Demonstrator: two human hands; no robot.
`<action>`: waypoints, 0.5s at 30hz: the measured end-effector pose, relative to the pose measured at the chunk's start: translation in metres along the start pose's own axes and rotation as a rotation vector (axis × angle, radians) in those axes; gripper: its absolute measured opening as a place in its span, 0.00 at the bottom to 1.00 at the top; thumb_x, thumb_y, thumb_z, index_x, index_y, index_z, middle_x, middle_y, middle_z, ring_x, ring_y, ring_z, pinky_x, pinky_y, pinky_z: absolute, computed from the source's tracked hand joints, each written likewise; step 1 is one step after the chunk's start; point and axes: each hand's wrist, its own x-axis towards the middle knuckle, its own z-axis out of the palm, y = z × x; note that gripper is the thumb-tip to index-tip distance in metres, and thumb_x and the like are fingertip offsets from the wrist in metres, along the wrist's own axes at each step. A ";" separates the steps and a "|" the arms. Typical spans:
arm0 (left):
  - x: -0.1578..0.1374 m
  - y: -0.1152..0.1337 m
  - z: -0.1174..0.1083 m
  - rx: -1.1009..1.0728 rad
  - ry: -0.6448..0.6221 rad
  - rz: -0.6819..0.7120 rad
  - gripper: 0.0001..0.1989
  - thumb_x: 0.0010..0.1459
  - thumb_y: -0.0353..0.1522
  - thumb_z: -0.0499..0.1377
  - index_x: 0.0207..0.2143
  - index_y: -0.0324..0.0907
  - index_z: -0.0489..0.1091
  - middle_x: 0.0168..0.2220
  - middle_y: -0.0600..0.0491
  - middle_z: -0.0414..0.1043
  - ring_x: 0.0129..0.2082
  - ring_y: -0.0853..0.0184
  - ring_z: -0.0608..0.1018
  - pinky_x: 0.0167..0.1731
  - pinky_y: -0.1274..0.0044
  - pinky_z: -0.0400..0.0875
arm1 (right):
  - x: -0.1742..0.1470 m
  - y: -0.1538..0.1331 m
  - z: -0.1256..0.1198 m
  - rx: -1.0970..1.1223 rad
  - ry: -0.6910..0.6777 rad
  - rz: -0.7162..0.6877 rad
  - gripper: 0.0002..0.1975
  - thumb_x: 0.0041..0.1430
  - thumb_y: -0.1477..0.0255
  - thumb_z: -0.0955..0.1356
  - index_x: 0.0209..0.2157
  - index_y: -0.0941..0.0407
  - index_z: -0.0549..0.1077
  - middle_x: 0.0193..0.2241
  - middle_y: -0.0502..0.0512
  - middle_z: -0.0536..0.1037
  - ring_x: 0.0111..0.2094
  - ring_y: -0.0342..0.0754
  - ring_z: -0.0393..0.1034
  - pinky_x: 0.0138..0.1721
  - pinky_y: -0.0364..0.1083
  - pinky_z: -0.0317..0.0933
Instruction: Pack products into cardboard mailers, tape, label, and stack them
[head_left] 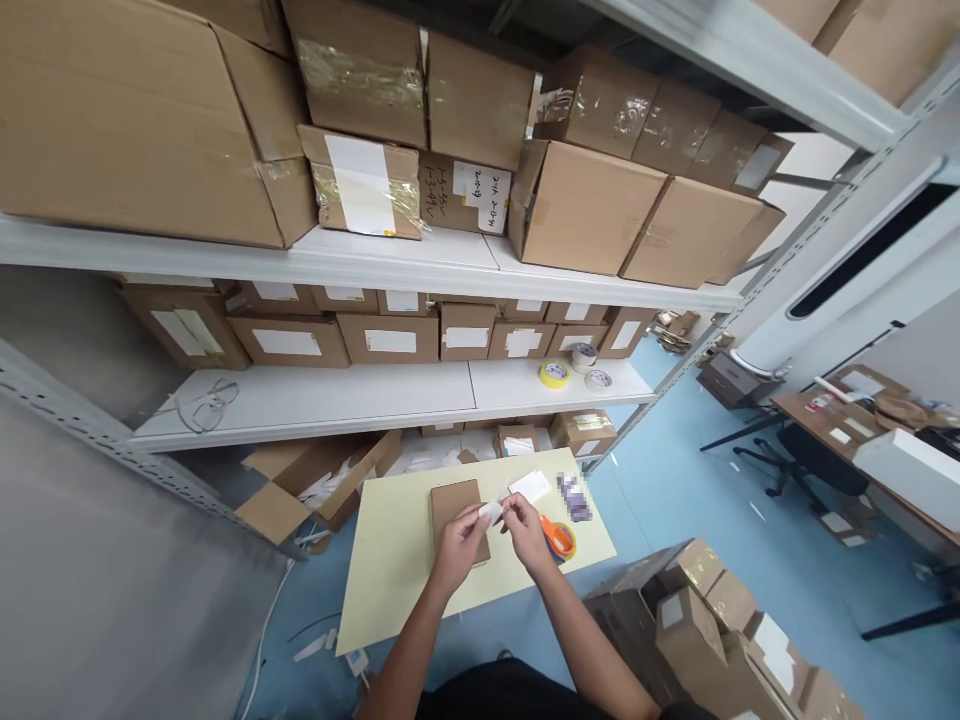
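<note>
A small white label [491, 512] is pinched between my two hands, above the pale yellow tabletop [390, 560]. My left hand [460, 542] has its fingers closed on the label's left side, while my right hand [523, 528] grips the right edge. Beneath my left hand lies a closed brown cardboard box [451, 498], partly covered by it. Just behind my right hand rests a white card or stack of labels [531, 486]. An orange tape dispenser [556, 537] with a tape roll sits to the right of that hand.
Metal shelving [375, 405] stands ahead, filled with cardboard boxes [390, 340]. A yellow tape roll [554, 374] and two pale rolls sit on its middle shelf. An open carton [330, 485] is left of the table; more boxes [690, 620] stand at lower right. A desk [832, 430] is farther right.
</note>
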 end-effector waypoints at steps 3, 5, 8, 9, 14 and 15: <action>0.010 0.003 -0.008 0.042 0.035 0.028 0.21 0.62 0.49 0.60 0.41 0.43 0.83 0.46 0.46 0.81 0.48 0.55 0.81 0.51 0.67 0.75 | 0.001 -0.005 0.013 0.028 0.023 0.004 0.12 0.60 0.59 0.69 0.31 0.52 0.71 0.30 0.49 0.73 0.33 0.47 0.67 0.34 0.44 0.64; 0.014 0.003 -0.011 0.045 0.026 0.020 0.21 0.61 0.49 0.60 0.41 0.43 0.83 0.44 0.46 0.82 0.46 0.55 0.81 0.49 0.68 0.76 | 0.001 -0.008 0.020 0.035 0.034 0.000 0.13 0.58 0.58 0.72 0.31 0.52 0.72 0.29 0.48 0.72 0.32 0.46 0.66 0.34 0.44 0.64; 0.018 0.000 -0.024 0.044 0.013 -0.053 0.23 0.60 0.50 0.60 0.38 0.41 0.82 0.38 0.49 0.82 0.40 0.57 0.81 0.43 0.70 0.77 | 0.003 -0.009 0.024 0.046 0.036 0.004 0.15 0.55 0.58 0.74 0.30 0.53 0.72 0.27 0.47 0.72 0.30 0.45 0.65 0.35 0.44 0.62; 0.020 -0.003 -0.033 0.040 0.025 -0.083 0.23 0.60 0.51 0.61 0.36 0.40 0.82 0.35 0.50 0.82 0.38 0.58 0.81 0.41 0.71 0.77 | 0.003 -0.007 0.022 0.052 0.051 0.011 0.15 0.54 0.58 0.75 0.29 0.53 0.72 0.27 0.47 0.72 0.30 0.45 0.65 0.35 0.44 0.62; 0.030 -0.027 -0.112 -0.077 0.393 -0.164 0.25 0.53 0.53 0.65 0.34 0.38 0.79 0.30 0.52 0.79 0.32 0.62 0.80 0.34 0.75 0.76 | 0.006 0.010 0.002 0.058 0.416 0.015 0.14 0.47 0.62 0.74 0.22 0.53 0.68 0.25 0.48 0.73 0.28 0.45 0.64 0.32 0.44 0.59; 0.030 -0.032 -0.131 -0.088 0.515 -0.167 0.26 0.52 0.54 0.64 0.34 0.38 0.78 0.28 0.52 0.78 0.30 0.63 0.79 0.31 0.75 0.75 | 0.007 0.015 -0.001 0.055 0.516 0.028 0.14 0.46 0.63 0.74 0.21 0.53 0.66 0.22 0.47 0.71 0.26 0.45 0.63 0.31 0.44 0.58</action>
